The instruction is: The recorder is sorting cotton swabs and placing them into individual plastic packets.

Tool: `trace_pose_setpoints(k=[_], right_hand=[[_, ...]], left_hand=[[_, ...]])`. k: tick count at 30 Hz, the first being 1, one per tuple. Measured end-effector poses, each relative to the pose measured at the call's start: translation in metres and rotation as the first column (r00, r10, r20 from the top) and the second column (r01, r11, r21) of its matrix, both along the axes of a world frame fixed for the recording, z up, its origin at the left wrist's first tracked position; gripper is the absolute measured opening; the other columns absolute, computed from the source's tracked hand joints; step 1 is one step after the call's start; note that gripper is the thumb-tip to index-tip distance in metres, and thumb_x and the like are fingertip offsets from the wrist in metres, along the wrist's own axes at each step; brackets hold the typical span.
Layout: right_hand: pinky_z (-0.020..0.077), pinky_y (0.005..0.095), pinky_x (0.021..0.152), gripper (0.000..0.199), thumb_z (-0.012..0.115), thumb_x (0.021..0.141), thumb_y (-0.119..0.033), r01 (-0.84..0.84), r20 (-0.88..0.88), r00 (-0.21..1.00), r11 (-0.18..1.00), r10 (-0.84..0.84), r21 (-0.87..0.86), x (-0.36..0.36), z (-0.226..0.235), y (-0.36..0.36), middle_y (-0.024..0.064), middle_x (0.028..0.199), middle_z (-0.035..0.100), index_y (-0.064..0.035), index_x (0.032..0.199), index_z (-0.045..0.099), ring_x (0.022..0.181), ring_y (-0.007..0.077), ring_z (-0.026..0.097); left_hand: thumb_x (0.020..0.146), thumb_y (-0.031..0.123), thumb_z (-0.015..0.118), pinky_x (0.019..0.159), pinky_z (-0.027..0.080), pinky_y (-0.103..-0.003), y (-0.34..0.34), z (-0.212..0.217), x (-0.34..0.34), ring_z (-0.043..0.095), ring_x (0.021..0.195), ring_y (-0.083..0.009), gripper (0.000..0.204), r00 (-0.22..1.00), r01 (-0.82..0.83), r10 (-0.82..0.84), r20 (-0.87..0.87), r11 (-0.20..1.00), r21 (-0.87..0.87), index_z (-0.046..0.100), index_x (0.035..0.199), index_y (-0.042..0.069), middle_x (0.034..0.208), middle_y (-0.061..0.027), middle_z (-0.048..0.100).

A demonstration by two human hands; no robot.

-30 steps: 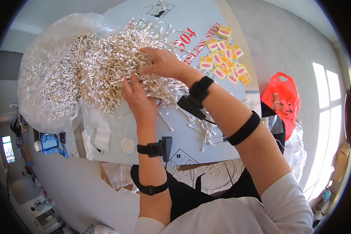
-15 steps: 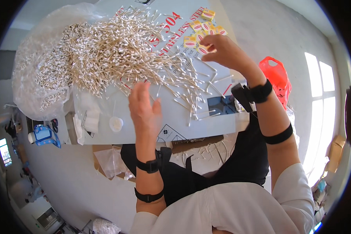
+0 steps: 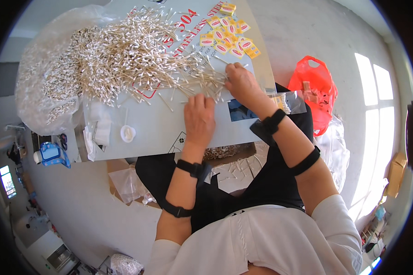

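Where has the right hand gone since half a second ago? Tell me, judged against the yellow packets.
Yes, it moved. The right hand was just under the yellow packets; it now lies farther from them, toward the person, on a bunch of cotton swabs by the left hand.

The person wears a white short-sleeved top, filling the lower middle of the frame, over a black apron or trousers at centre. Each forearm carries two black straps: the left hand has a wrist strap with a small black box and a thinner strap below; the right hand likewise.
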State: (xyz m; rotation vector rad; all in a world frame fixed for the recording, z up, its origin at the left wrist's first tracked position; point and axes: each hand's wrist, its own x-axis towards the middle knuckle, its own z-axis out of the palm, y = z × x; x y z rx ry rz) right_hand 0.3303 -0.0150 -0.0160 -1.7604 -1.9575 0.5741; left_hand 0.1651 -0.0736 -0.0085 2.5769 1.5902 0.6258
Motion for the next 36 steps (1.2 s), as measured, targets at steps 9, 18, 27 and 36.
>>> trace_pose_setpoints(k=[9,18,27,36], right_hand=[[0.0515,0.0365,0.074,0.050,0.071,0.065,-0.003,0.038,-0.203,0.979,0.999,-0.033,0.016,-0.014,0.028,0.041,0.0180,0.098,0.059,-0.0022,0.113,0.056,0.083,0.0285,0.064],[0.0496,0.0412,0.081,0.081,0.075,0.061,-0.002,-0.316,-0.074,0.947,0.948,0.312,-0.048,-0.051,0.023,0.060,0.0207,0.121,0.045,-0.0082,0.133,0.039,0.093,0.0365,0.060],[0.0503,0.0340,0.073,0.055,0.072,0.069,-0.009,-0.364,-0.344,0.865,0.928,0.366,0.075,-0.125,0.016,0.135,0.0189,0.088,0.064,0.0038,0.118,0.052,0.081,0.0294,0.064],[0.0493,0.0370,0.063,0.039,0.075,0.069,-0.021,-0.384,-0.057,0.922,0.923,0.384,0.003,-0.084,0.038,0.126,0.0161,0.076,0.063,0.0022,0.097,0.061,0.070,0.0296,0.063]], left_hand=[[0.069,0.003,0.068,0.085,0.044,-0.042,0.042,0.033,-0.073,0.049,0.102,-0.0359,0.043,0.898,-0.397,0.415,0.144,0.907,-0.139,0.052,0.108,0.004,0.107,-0.0159,0.050],[0.070,-0.001,0.070,0.097,0.038,-0.046,0.020,-0.002,-0.060,0.040,0.118,-0.0423,0.072,0.881,-0.338,0.391,0.265,0.914,-0.225,0.037,0.134,0.003,0.130,-0.0252,0.040],[0.072,-0.002,0.067,0.078,0.048,-0.041,0.135,-0.010,-0.102,0.058,0.089,-0.0365,0.045,0.830,-0.431,0.380,0.408,0.902,0.037,0.055,0.116,0.000,0.098,-0.0182,0.056],[0.073,0.004,0.064,0.075,0.047,-0.042,0.109,0.027,-0.135,0.060,0.087,-0.0356,0.021,0.827,-0.496,0.523,0.206,0.852,-0.168,0.059,0.093,0.000,0.093,-0.0176,0.062]])
